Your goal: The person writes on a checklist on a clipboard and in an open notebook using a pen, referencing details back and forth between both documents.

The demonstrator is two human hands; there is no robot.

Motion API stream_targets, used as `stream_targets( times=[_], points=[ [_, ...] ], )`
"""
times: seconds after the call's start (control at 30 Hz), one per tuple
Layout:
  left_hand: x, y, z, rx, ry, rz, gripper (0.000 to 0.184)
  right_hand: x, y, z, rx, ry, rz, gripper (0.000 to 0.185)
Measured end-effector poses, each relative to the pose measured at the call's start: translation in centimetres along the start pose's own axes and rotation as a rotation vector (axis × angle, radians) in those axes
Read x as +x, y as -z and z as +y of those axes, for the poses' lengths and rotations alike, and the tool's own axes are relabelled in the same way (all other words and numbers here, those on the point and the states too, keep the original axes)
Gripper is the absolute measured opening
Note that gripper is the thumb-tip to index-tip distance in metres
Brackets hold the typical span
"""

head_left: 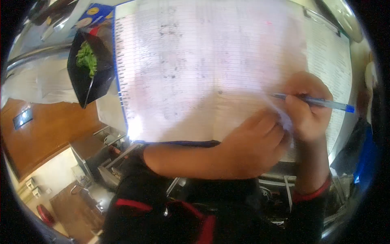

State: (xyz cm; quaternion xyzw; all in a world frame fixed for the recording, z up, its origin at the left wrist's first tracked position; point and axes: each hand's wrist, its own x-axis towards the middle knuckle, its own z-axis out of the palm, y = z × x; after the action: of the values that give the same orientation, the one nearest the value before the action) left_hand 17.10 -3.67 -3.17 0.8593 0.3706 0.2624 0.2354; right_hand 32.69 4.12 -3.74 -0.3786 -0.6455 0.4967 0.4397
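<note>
A large open ledger [178, 81] with ruled, handwritten pages fills the middle of the view. In my right hand [306, 107], over the ledger's right side, is a blue-capped clear pen [325, 102], its tip pointing left. My left hand [256, 140] reaches across the lower right page, fingers curled close beside the right hand. A thin pale page edge [285, 120] bends up at the left fingertips, which appear to pinch it; blur hides the exact contact.
A clipboard with a printed sheet [325, 61] lies under the ledger's right side. Left of the ledger stands a black angular bowl [103, 61] with green leaves [86, 59] in it. Metal racks [284, 183] lie below the counter, near my body. A round pale dish [345, 18] sits top right.
</note>
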Motion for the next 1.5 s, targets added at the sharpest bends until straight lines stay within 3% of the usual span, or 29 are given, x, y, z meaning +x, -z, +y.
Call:
stream_targets(
  times=[0.07,0.3,0.53,0.6,0.63,0.7,0.73,0.87,0.97,1.0,1.1,1.17,1.23,1.3,1.4,1.5],
  points=[
    [-0.1,0.1,-0.2,-0.013,-0.016,0.003,0.034,-0.2,-1.0,-0.3,0.156,-0.148,0.145,0.006],
    [0.2,0.2,0.0,0.046,-0.014,-0.011,0.031,-0.2,0.0,-0.8,0.061,-0.128,0.029,0.005],
    [0.3,0.1,0.0,0.043,-0.001,-0.053,0.026,-0.6,-0.1,-0.2,0.081,-0.130,0.073,0.006],
    [0.3,0.4,0.0,-0.015,-0.016,-0.068,0.025,-0.5,-0.2,0.2,0.092,-0.069,0.092,0.007],
    [0.4,0.5,0.1,0.062,-0.002,-0.091,0.023,-0.3,0.5,0.3,-0.020,-0.024,0.009,0.007],
    [0.7,0.2,0.0,0.147,-0.001,-0.115,0.025,0.2,0.2,0.6,0.037,0.091,0.056,0.008],
    [0.8,0.3,0.1,0.095,-0.032,-0.101,0.025,0.3,0.4,0.0,0.071,-0.035,0.017,0.008],
    [0.8,0.7,0.0,0.216,-0.049,-0.057,0.032,0.8,0.8,-0.7,-0.054,-0.014,-0.031,0.009],
    [1.2,1.1,0.2,0.220,-0.015,-0.042,0.034,0.9,1.8,-1.3,-0.028,-0.016,0.045,0.007],
    [1.4,1.2,0.1,0.212,0.015,-0.041,0.035,1.1,2.8,-2.1,-0.056,0.055,0.181,0.006],
    [1.5,1.8,-0.2,0.168,0.015,-0.031,0.037,-1.4,9.1,-3.8,0.159,0.200,0.275,0.030],
    [1.2,1.7,-0.4,0.163,0.018,-0.010,0.037,-2.9,9.1,-5.9,0.402,0.129,0.555,0.025],
    [1.1,1.7,-0.6,0.143,0.017,0.013,0.037,-7.3,10.9,-4.2,0.086,0.108,0.472,0.024],
    [1.0,1.6,-0.7,0.137,0.008,0.029,0.037,-11.5,11.2,-3.8,-0.308,-0.108,0.553,0.022],
    [1.2,1.0,-0.4,0.148,-0.001,-0.006,0.039,-15.8,11.5,-3.4,-0.178,-0.246,0.651,0.018],
    [1.5,0.9,0.0,0.168,-0.020,-0.003,0.027,-18.2,11.8,-3.4,-0.166,-0.268,0.646,0.016]
  ],
)
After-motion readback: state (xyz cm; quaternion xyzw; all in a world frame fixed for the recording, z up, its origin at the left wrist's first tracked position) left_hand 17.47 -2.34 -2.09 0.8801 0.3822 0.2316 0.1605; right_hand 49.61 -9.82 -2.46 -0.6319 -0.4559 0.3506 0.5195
